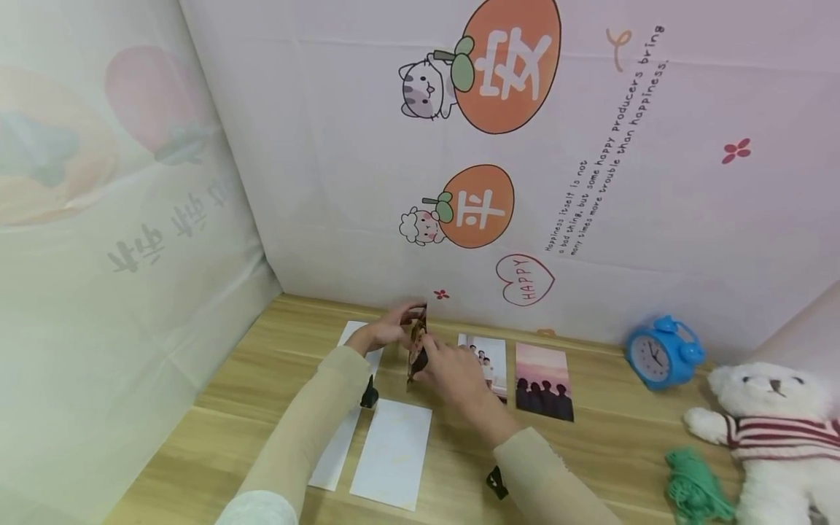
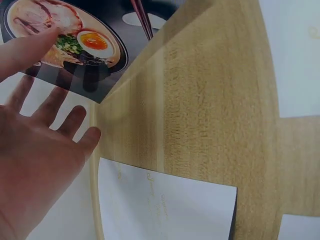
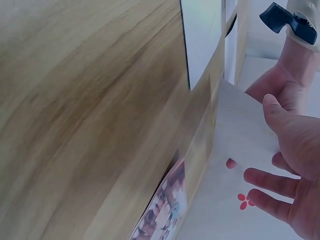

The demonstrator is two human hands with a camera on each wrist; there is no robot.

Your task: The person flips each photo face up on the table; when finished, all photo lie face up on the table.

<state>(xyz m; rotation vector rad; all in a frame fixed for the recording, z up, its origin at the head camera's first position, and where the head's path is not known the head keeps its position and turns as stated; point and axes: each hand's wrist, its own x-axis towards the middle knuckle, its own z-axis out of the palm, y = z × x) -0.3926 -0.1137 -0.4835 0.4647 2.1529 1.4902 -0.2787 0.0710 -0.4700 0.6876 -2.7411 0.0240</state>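
Currently, in the head view, both hands share one glossy rectangular photo card printed with a bowl of ramen (image 1: 418, 337), raised on edge above the pale wood-grain table (image 1: 459, 474). The left hand (image 1: 391, 328) holds its far side, and the right hand (image 1: 459, 372) grips it nearer, so the hands are close together with the card between them. Just right of them lie a photo card of people in white clothes (image 1: 485, 360) and a pink-sky photo card with dark silhouettes (image 1: 543, 379), both picture side up. On the left are three plain white rectangular cards (image 1: 391, 453), one of them farther off by the wall.

From the left wrist, the left thumb lies across the ramen picture while the fingers go behind it, a light pinch. Faint gold script shows on a white card.

From the right wrist, the card's pale back is seen near the right thumb; exactly where those fingertips press, I cannot tell.

The step in hand seems to be turning or orienting this card; the next move would call for level edges and one hand letting go cleanly.
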